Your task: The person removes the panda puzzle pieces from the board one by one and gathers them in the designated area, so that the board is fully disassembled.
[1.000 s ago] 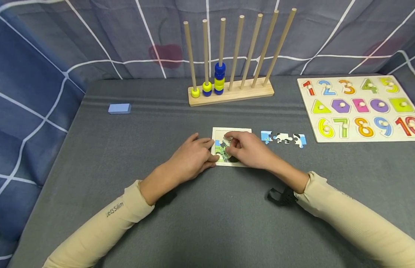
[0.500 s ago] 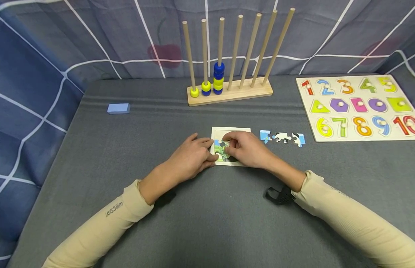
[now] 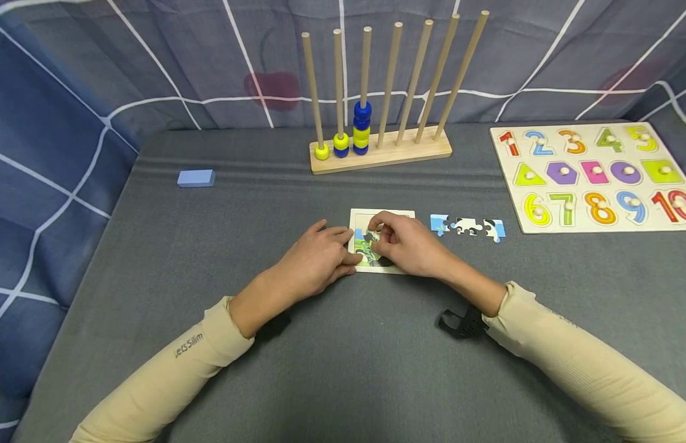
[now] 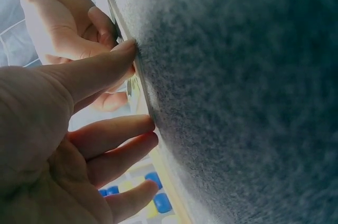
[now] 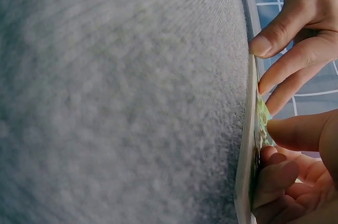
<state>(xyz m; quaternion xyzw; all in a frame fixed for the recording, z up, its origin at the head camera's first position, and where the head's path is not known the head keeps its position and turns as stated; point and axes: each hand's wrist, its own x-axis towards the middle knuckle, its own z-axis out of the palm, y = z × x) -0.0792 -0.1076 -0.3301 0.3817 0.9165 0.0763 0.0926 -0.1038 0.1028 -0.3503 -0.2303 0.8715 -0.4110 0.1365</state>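
At the square pale-wood puzzle tray (image 3: 388, 212), the fingers of the right hand (image 3: 413, 249) pinch a small green-printed jigsaw piece (image 5: 264, 111); best seated level. The left hand (image 3: 319, 259), fingers apart, touches the tray's nine-o'clock edge. Loose blue, black-and-white jigsaw pieces (image 3: 466, 226) lie at three o'clock; the right hand hides part of the tray.

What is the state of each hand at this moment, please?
Left hand: open, touching the left edge of the puzzle board.
Right hand: closed, pinching a puzzle piece at the board.
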